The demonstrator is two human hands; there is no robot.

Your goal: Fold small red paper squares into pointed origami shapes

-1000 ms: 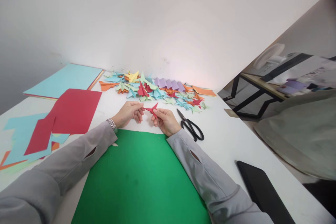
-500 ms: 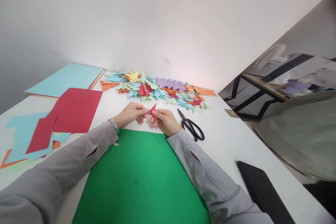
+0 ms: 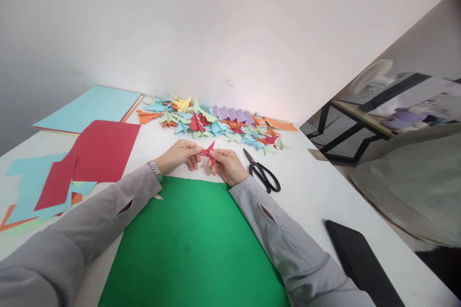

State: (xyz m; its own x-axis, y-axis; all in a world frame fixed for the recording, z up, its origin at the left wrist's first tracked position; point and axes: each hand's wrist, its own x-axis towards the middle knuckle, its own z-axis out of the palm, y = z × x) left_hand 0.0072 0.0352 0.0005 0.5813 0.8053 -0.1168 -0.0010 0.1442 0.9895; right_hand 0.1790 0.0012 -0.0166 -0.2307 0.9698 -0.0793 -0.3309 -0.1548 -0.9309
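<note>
Between my two hands is a small folded red paper piece (image 3: pixel 209 151) with pointed tips, one sticking up. My left hand (image 3: pixel 182 154), with a metal watch at the wrist, pinches its left end between thumb and finger. On the other side my right hand (image 3: pixel 228 165) pinches it with the thumb on top, and the other fingers curl below. Both hands hover just past the far edge of a green sheet (image 3: pixel 194 244). Black-handled scissors (image 3: pixel 264 175) lie to the right of my right hand.
Against the wall lies a pile of folded coloured paper pieces (image 3: pixel 216 127). At the left are a light-blue sheet stack (image 3: pixel 90 109), a red sheet (image 3: pixel 108 151) and paper offcuts (image 3: pixel 25 187). A black flat object (image 3: pixel 362 259) lies near the right table edge.
My left hand's grip has shifted slightly, and more of the red piece's left point shows between the hands. Otherwise everything stays in place.
</note>
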